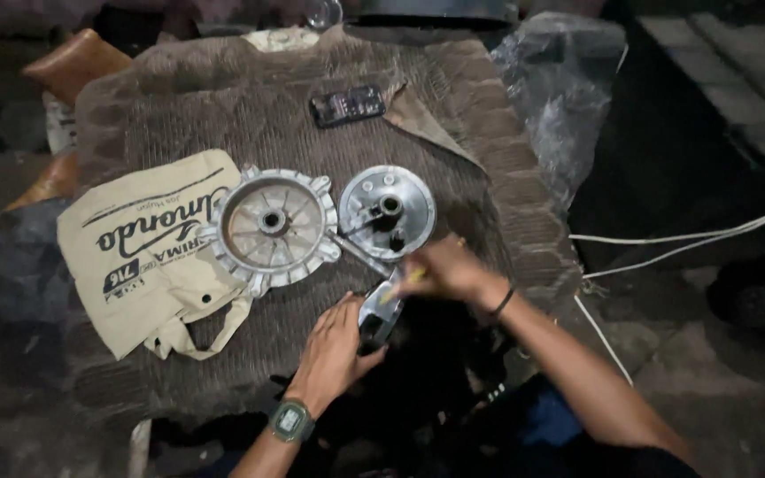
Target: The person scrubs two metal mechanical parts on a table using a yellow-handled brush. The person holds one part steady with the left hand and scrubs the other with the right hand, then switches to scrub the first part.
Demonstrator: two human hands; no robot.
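Metal part (381,312) between hands, left (334,350), right (447,270)

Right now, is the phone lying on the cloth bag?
No, the phone lies on the brown mat near its far edge, well apart from the cloth bag at the left.

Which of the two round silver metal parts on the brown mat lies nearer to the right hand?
The smaller round plate, right of the larger finned hub, almost touches the right hand.
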